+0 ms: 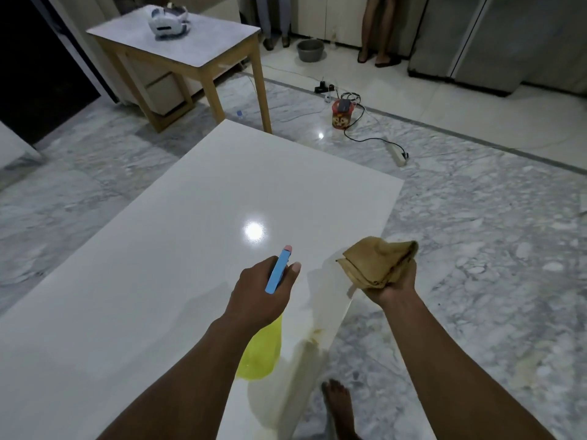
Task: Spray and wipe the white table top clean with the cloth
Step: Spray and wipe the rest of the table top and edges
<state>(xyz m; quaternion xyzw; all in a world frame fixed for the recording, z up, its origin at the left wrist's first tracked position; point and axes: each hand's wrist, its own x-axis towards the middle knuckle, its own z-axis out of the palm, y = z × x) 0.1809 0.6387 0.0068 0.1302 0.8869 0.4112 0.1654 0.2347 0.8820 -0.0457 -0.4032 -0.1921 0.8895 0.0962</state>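
Note:
The white table top (178, 249) fills the middle and left of the view, with a bright light reflected near its centre. My left hand (260, 293) is shut around a spray bottle (262, 350) with a yellow body and a blue head, whose pink nozzle points out over the table. My right hand (395, 281) holds a folded tan cloth (378, 262) palm up, just past the table's right edge and above the floor. A wet, yellowish patch (320, 331) shows on the table's near right edge.
A small wooden table (203, 55) with a white headset (168, 20) stands at the back left. Cables, a power strip (397, 155) and a red tin (342, 114) lie on the marble floor behind. Two people's legs and a grey basin (309, 49) stand at the far wall. My bare foot (340, 408) is below.

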